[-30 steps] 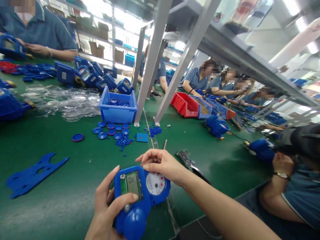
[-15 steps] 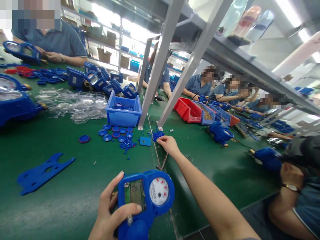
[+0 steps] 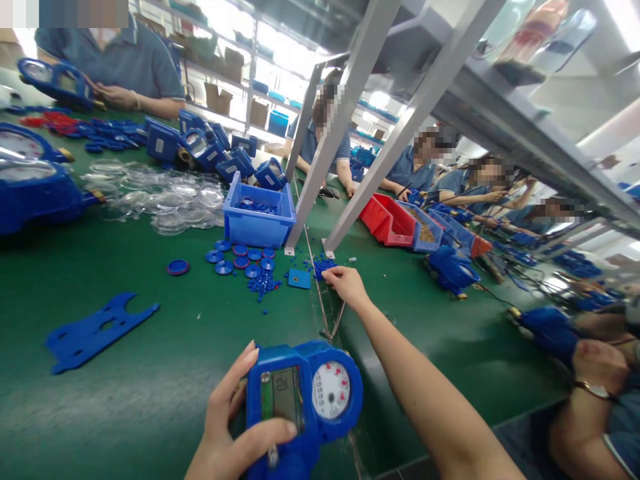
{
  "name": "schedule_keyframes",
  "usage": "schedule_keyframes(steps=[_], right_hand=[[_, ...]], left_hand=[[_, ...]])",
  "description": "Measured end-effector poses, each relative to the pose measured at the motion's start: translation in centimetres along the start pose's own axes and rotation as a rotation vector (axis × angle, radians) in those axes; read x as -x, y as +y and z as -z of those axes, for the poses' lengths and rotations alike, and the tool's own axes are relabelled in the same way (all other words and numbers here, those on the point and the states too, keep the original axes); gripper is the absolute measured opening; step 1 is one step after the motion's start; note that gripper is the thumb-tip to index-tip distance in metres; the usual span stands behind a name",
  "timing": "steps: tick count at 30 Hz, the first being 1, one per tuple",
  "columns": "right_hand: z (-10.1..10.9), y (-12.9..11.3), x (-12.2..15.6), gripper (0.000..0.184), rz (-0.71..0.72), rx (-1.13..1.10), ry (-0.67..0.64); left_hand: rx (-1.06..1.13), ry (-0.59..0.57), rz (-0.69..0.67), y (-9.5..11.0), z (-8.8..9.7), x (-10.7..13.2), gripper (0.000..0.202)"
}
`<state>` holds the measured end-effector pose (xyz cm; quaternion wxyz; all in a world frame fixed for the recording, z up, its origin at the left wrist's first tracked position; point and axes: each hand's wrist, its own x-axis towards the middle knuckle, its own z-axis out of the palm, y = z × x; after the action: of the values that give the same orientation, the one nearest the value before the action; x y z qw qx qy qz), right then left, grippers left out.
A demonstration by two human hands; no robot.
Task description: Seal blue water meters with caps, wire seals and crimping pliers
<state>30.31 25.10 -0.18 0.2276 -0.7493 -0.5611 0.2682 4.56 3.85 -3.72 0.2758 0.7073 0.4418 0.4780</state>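
Observation:
My left hand [image 3: 239, 430] grips a blue water meter [image 3: 304, 399] near the front edge of the green table [image 3: 125, 393]; the thumb lies across its small LCD screen, beside the white dial. My right hand [image 3: 345, 283] is stretched out far across the table, its fingers pinched together at a small heap of tiny blue parts [image 3: 323, 266] by the foot of a slanted metal post [image 3: 345, 213]. What the fingertips hold is too small to tell. A blue square piece [image 3: 299, 279] lies just left of that hand.
Blue round caps [image 3: 241, 259], a blue bin [image 3: 259, 217], clear lenses [image 3: 165, 203] and more blue meters [image 3: 210, 150] lie beyond. A flat blue plate [image 3: 95, 331] lies at left. Red and blue bins [image 3: 400, 223] sit to the right. Several other people work around the table.
My right hand left the meter and reached forward to the heap of tiny blue parts. The left hand kept the meter, which sits a little lower and further right in view.

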Motion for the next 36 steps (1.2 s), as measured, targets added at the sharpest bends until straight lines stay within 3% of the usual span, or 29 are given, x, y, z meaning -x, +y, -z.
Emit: schedule_keyframes(steps=[3,6,9,11,21,36], right_hand=[[0.6,-2.9,3.1,0.033,0.080,-0.071,-0.089],[0.9,-6.1,7.3,0.033,0.184,-0.117,-0.309],[0.6,-8.4,10.4,0.023,0.346,-0.052,-0.511],[0.0,-9.2,11.3,0.019,0.401,0.008,-0.565],[-2.0,-10.7,10.7,0.012,0.558,0.197,-0.643],[-2.5,-11.7,10.5,0.015,0.346,0.294,-0.679]], left_hand=[[0.029,0.052,-0.019,-0.2,-0.3,0.3,0.038],[0.029,0.114,-0.085,-0.6,-0.5,0.5,0.040],[-0.007,0.126,-0.106,-1.0,-0.7,0.6,0.042],[-0.007,0.120,-0.105,-1.0,-0.7,0.8,0.042],[0.009,0.105,-0.080,-0.5,-0.4,0.6,0.042],[-0.015,0.095,-0.083,-0.3,-0.1,0.2,0.034]])
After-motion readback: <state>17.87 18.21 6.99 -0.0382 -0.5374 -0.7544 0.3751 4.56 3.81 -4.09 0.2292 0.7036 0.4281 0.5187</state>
